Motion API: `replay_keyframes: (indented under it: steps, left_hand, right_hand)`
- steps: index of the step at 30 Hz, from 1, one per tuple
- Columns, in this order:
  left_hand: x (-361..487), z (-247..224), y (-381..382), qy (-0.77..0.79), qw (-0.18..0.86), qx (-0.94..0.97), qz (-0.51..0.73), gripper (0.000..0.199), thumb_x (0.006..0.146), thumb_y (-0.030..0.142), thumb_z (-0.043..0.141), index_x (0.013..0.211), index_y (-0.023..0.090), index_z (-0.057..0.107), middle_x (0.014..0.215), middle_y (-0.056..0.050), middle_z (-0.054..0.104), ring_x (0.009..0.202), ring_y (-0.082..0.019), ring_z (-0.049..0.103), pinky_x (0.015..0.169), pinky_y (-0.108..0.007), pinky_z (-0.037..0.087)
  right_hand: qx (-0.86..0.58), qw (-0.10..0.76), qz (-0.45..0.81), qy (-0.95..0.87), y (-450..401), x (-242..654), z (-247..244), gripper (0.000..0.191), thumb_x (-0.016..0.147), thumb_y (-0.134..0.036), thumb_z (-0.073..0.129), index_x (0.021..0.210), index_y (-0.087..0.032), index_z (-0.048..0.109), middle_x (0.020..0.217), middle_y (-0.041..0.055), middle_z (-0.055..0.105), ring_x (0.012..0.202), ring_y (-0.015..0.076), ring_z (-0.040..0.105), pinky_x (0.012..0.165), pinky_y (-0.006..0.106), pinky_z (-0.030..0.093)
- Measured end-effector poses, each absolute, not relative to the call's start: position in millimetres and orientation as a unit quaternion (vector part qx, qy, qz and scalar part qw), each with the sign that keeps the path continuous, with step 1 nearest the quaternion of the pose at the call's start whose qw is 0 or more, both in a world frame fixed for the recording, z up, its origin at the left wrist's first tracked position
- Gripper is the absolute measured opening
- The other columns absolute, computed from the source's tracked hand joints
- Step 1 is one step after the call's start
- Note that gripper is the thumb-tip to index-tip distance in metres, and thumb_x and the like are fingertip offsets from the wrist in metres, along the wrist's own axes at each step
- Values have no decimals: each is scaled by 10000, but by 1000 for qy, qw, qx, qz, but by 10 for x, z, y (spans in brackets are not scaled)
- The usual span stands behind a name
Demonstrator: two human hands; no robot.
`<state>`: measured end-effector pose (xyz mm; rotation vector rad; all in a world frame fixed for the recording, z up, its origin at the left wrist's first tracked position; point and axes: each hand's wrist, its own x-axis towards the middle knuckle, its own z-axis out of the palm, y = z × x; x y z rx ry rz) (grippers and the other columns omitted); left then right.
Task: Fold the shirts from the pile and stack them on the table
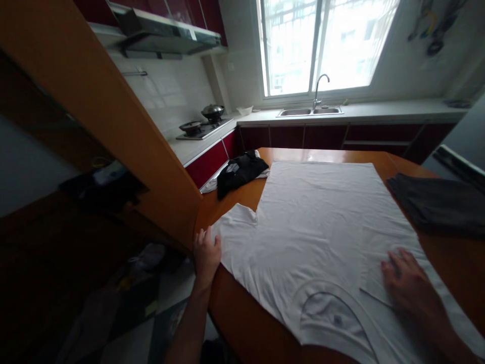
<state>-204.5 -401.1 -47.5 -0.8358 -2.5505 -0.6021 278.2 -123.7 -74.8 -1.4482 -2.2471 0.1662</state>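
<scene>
A white T-shirt (314, 217) lies spread on a wooden table (246, 303), its neckline toward me and its hem at the far side. My left hand (206, 251) rests at the table's left edge, against the end of the left-hand sleeve. Its fingers are slightly apart, with the thumb by the sleeve's edge. Over on the right, my right hand (411, 280) lies on the shirt near the shoulder, fingers spread and a little blurred. A thin dark line (373, 297) runs across the cloth from beside that hand; what it is I cannot tell.
A bundle of black clothing (242, 171) sits at the table's far left. Folded dark grey cloth (439, 202) lies on the right. Beyond are a counter with a sink (297, 112) and a stove (206, 129) with pans. An orange-brown post (125, 111) stands close on the left.
</scene>
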Motion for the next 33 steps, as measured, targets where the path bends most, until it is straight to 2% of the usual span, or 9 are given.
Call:
replay_keyframes:
  steps: [4, 7, 14, 19, 23, 25, 28, 31, 33]
  left_hand:
    - [-2047, -471, -4025, -904, 199, -309, -218, 414, 936, 272, 467, 1309, 136, 586, 1318, -182, 579, 1286, -333, 491, 1127, -518, 359]
    - [-2034, -429, -4029, -896, 189, -319, -246, 361, 917, 267, 506, 1239, 159, 629, 1200, -147, 605, 1172, -298, 558, 1077, -468, 428]
    - [-1928, -244, -4008, -875, 146, -302, -349, 322, 883, 170, 505, 1148, 179, 686, 1107, -101, 615, 1043, -240, 633, 978, -378, 514]
    - [-1813, 127, -3835, -830, 149, -324, -430, 279, 845, 117, 508, 1044, 175, 695, 1051, -85, 658, 999, -228, 643, 942, -365, 525]
    - [-1437, 447, -3519, -767, 131, -386, -495, 256, 829, 101, 561, 1049, 184, 660, 1045, -72, 665, 993, -213, 641, 912, -336, 529]
    - [-1134, 527, -3358, -737, 100, -442, -502, 291, 838, 68, 545, 1073, 200, 654, 1045, -66, 662, 1002, -204, 638, 920, -329, 525]
    - [-672, 532, -3199, -690, 15, -537, -486, 390, 855, 29, 522, 1169, 225, 645, 1085, -70, 654, 1062, -196, 625, 957, -323, 515]
    - [-432, 472, -3133, -635, -105, -622, -445, 421, 852, 111, 643, 1255, 232, 627, 1215, -87, 638, 1142, -214, 610, 976, -326, 520]
    - [-495, 437, -3078, -622, -153, -635, -431, 386, 859, 200, 693, 1242, 216, 644, 1197, -87, 667, 1070, -210, 649, 920, -320, 548]
  right_hand:
    - [-506, 251, 87, -820, -1222, 2784, -718, 612, 928, -479, 331, 1257, -42, 606, 1488, 256, 456, 1401, 397, 409, 1141, 541, 368]
    - [-477, 276, 93, -829, -1258, 2745, -624, 585, 924, -473, 351, 1239, -59, 618, 1476, 258, 471, 1394, 416, 416, 1114, 570, 391]
    - [-413, 332, 150, -835, -1407, 2483, -305, 445, 907, -473, 425, 1176, -199, 650, 1459, 154, 526, 1391, 357, 450, 1136, 553, 382]
    - [-355, 290, 307, -834, -1530, 1976, -14, 400, 881, -513, 512, 1089, -247, 726, 1335, 103, 647, 1246, 321, 597, 1073, 507, 466]
    - [-287, 233, 512, -775, -1670, 1372, 198, 434, 849, -561, 595, 1058, -217, 756, 1221, 134, 710, 1185, 319, 637, 1013, 481, 512]
    - [-267, 194, 614, -717, -1744, 1089, 262, 494, 816, -606, 637, 1057, -190, 751, 1162, 154, 730, 1125, 324, 668, 974, 482, 532]
    - [-260, 164, 730, -610, -1828, 799, 253, 616, 843, -658, 593, 1259, -208, 659, 1280, 159, 679, 1072, 302, 697, 904, 464, 565]
    - [-282, 169, 731, -598, -1849, 688, 99, 664, 914, -671, 455, 1408, -237, 543, 1377, 151, 620, 1096, 284, 689, 862, 437, 576]
    - [-304, 198, 690, -626, -1833, 676, -46, 661, 929, -660, 410, 1402, -220, 553, 1408, 139, 599, 1216, 282, 625, 936, 440, 544]
